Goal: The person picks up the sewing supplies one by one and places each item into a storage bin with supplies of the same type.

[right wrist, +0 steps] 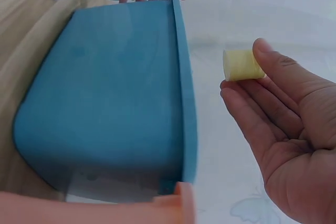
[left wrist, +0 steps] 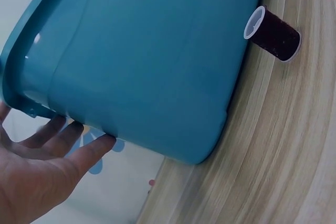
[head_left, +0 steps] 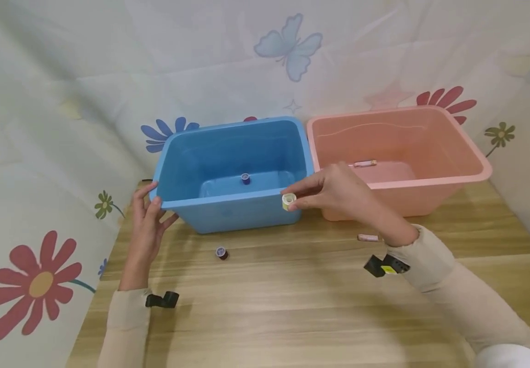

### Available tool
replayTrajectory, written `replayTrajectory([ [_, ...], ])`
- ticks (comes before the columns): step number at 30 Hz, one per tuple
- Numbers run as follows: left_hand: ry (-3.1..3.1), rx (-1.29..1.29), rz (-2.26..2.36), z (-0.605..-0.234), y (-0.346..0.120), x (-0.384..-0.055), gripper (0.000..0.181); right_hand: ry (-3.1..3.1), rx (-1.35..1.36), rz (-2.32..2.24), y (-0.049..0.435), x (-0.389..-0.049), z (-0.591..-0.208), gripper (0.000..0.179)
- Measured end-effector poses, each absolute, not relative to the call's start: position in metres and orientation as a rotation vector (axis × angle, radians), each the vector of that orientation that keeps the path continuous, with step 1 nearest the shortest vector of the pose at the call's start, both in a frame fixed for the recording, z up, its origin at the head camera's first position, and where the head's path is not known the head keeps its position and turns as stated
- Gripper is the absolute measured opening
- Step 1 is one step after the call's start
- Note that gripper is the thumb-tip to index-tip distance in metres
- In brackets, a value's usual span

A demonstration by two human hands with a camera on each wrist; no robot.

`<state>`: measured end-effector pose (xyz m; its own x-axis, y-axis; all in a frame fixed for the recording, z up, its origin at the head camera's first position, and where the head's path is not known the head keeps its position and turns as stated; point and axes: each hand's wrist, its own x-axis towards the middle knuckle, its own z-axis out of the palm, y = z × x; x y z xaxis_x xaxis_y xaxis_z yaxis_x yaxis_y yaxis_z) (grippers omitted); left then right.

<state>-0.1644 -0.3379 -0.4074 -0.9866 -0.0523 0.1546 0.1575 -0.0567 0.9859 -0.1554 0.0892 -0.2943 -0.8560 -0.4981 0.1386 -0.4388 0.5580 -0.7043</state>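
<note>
Between the thumb and fingers of my right hand (head_left: 338,191) is a spool of yellow thread (right wrist: 244,65), held above the front rim of the blue bin (head_left: 242,209), near its right corner. My left hand (head_left: 147,225) grips the bin's front left corner at the rim; in the left wrist view several fingers touch the wall below the rim. Inside the blue bin lies a dark thread spool (head_left: 245,178). Another dark spool (left wrist: 275,35) lies on the table in front of that bin.
Right beside the blue bin stands a pink bin (head_left: 407,197) with a small pale stick-shaped item (head_left: 365,163) inside. A similar item (head_left: 368,237) lies on the wooden table (head_left: 265,306) near my right wrist. A patterned white curtain (head_left: 200,61) hangs behind the bins.
</note>
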Motion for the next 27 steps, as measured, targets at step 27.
replayTrajectory([
  [27, -1.999, -0.114, -2.193, -0.411, -0.336, -0.163, 0.048, 2.582, -1.008, -1.12, 0.063, -0.239, -0.237, 0.03],
])
